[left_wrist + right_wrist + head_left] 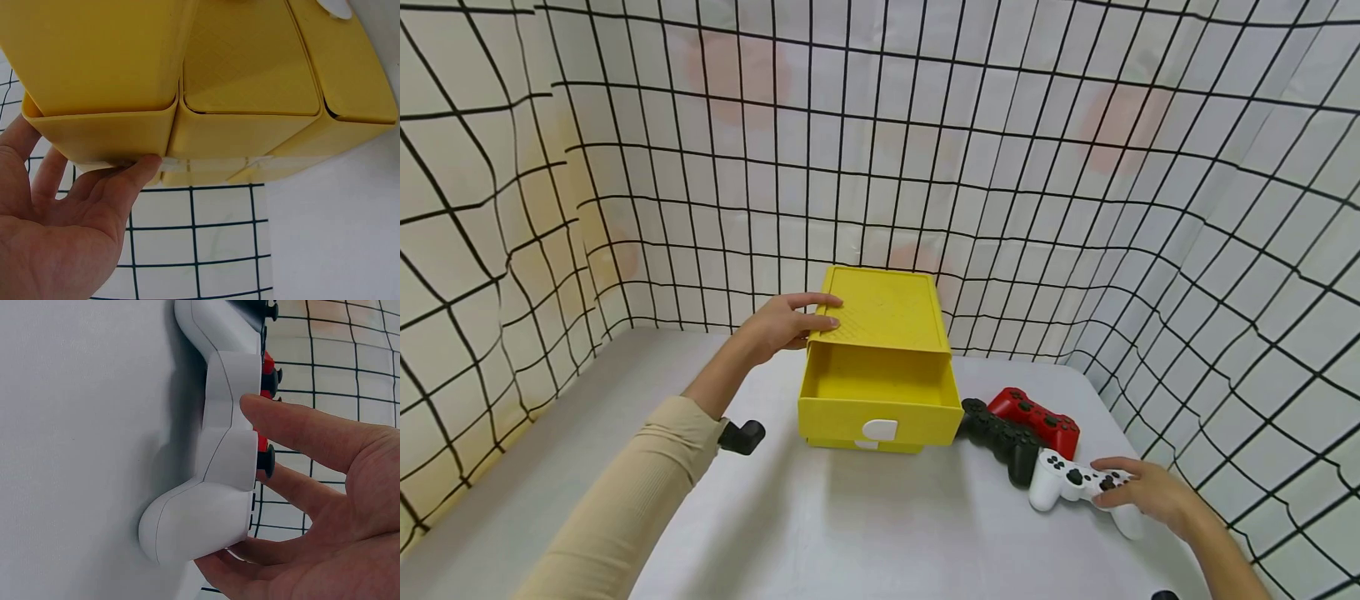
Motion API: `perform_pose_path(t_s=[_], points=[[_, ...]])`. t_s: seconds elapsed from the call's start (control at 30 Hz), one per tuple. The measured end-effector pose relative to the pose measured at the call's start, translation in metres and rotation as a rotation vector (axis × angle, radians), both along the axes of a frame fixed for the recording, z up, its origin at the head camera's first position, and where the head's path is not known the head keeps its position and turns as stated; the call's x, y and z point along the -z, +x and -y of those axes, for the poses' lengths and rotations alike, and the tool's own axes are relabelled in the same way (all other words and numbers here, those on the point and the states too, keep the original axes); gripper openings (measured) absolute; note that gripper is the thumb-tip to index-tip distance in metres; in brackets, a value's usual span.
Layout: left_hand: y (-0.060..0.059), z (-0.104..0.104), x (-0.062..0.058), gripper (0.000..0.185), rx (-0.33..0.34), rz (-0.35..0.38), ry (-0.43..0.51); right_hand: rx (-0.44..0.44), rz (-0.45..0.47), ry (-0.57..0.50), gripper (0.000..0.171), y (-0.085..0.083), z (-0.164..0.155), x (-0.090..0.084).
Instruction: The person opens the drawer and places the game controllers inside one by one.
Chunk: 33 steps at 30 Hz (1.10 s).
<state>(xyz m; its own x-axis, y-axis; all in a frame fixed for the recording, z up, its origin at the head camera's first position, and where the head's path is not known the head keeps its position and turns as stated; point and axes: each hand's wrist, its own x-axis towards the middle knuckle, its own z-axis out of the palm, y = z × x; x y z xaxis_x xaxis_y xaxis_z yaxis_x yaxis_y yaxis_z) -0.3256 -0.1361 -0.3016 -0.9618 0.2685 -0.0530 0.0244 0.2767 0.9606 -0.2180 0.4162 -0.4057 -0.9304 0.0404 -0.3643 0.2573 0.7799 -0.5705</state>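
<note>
Nearest the head camera: a beige sleeve [625, 492] running up the left side, leading to the left hand [782, 325]. Rests with straight fingers [823, 310] on the left front corner of the yellow drawer box [883, 312], thumb under the corner's edge in the left wrist view; relaxed rather than clenched, nothing wrapped. Just below and right of those fingertips, the pulled-out top drawer [880, 400], open at the top, inside bare as far as seen, with a white handle [880, 430] on its front.

Low at the right edge, the right hand [1150, 492] laid on the white game controller [1071, 483]. Fingers [300, 428] spread and mostly straight over its button face, thumb under the near grip in the right wrist view; touching, not yet closed round it. Controller flat on the white table [865, 533], directly under the fingertips. Just beyond those fingertips, toward the drawer, a black controller [1000, 437] touching the white one, and behind it a red controller [1037, 417] alongside. Black one's far end close to the drawer's right front corner.

Around everything, a white cloth with a black grid [1075, 167] as backdrop.
</note>
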Motion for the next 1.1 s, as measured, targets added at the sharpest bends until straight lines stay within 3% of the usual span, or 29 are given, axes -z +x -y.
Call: perform_pose_path(t_s=[0.43, 1.1], points=[[0.001, 0.0, 0.0, 0.044, 0.007, 0.008, 0.016, 0.019, -0.03, 0.055, 0.071, -0.006, 0.001, 0.013], [0.0, -0.002, 0.0, 0.043, -0.009, 0.014, 0.0, 0.048, 0.009, 0.03, 0.067, -0.001, 0.003, 0.006]])
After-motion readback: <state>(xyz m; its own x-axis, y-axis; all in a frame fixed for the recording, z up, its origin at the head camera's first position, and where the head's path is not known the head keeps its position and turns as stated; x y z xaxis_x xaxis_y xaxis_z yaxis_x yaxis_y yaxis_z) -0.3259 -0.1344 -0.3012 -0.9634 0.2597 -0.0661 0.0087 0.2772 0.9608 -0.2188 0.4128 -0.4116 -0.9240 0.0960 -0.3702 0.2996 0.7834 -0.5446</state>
